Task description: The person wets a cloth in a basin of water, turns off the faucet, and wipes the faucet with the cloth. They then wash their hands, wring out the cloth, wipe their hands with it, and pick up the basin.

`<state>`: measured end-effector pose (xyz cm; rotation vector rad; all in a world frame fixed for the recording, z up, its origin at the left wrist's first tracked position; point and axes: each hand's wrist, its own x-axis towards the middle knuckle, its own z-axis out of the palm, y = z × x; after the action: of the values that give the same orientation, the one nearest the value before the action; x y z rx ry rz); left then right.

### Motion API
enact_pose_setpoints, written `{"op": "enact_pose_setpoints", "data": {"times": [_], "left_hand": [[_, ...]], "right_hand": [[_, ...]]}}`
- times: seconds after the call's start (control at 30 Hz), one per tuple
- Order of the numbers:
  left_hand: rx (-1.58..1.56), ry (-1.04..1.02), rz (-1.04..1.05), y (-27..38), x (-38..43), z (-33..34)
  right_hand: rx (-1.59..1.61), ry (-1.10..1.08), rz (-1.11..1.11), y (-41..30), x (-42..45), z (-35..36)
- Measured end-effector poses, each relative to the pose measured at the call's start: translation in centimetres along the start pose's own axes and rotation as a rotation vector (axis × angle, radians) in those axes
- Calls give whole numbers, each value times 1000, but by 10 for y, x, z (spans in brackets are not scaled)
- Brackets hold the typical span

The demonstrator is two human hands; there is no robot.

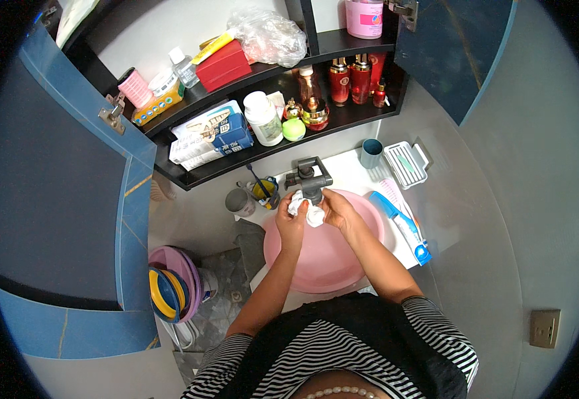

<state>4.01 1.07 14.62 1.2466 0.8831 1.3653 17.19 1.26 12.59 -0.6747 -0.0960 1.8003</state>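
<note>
Just under the dark grey faucet (312, 185), my left hand (289, 218) grips a crumpled white cloth (314, 215). My right hand (338, 208) is at the cloth's right side, close to the faucet's spout; its fingertips are partly hidden, and whether they pinch the cloth is hard to see. Both hands are over a pink plastic basin (327, 264), which sits on the white washbasin counter (349, 167). Any running water is too small to make out.
An open cabinet with black shelves (269, 75) holds bottles, jars and boxes above the faucet. Its blue doors (137, 229) stand open. A toothbrush cup (265, 192) and grey cup (239, 202) are left; a toothpaste tube (409, 234), teal cup (371, 153) and soap dish (405, 164) are right.
</note>
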Motion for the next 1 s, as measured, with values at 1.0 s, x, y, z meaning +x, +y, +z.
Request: {"op": "enact_pose_setpoints", "data": {"times": [1.0], "left_hand": [[304,56,-65,17,5,21]], "right_hand": [[-912,195,-1000,15,-46,18]]}}
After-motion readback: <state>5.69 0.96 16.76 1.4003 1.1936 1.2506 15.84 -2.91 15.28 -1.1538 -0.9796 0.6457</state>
